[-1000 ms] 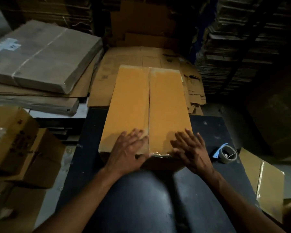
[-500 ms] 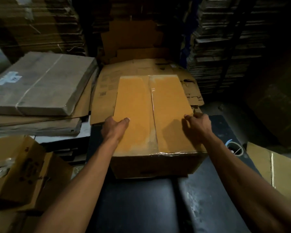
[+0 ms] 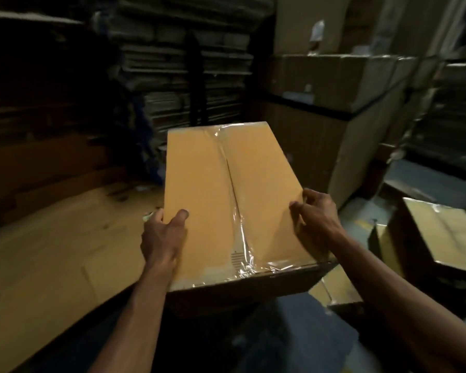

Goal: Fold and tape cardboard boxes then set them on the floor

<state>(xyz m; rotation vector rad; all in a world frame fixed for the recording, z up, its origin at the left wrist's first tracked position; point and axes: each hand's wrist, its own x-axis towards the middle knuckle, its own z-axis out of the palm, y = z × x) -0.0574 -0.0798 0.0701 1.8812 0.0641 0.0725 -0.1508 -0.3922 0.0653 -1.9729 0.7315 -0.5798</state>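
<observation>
Stacks of flattened cardboard (image 3: 189, 57) fill the dim background, with big brown cartons (image 3: 334, 109) standing to the right. Down at the lower right sits another taped box (image 3: 441, 238), low and apparently on the floor, though the blur makes that hard to confirm.

The box (image 3: 226, 200) in hand is closed, its two top flaps meeting along a seam covered by clear tape (image 3: 241, 227) that runs over the near edge. Its long axis points straight away from the person, near end at the wrists and far end out toward the stacks. It looks to be held up off any surface, tilted slightly down to the right.

The left hand (image 3: 163, 232) grips the left long edge, thumb lying on the top flap and fingers wrapped down the side out of view. The right hand (image 3: 314, 214) grips the opposite long edge a little farther along, fingers curled over the rim. Both hold near the box's close half, so the far end hangs unsupported.

Folding and taping appear done. Setting it down likely means swinging right and lowering toward the free floor beside the other box, where the right hand is the nearer one.
</observation>
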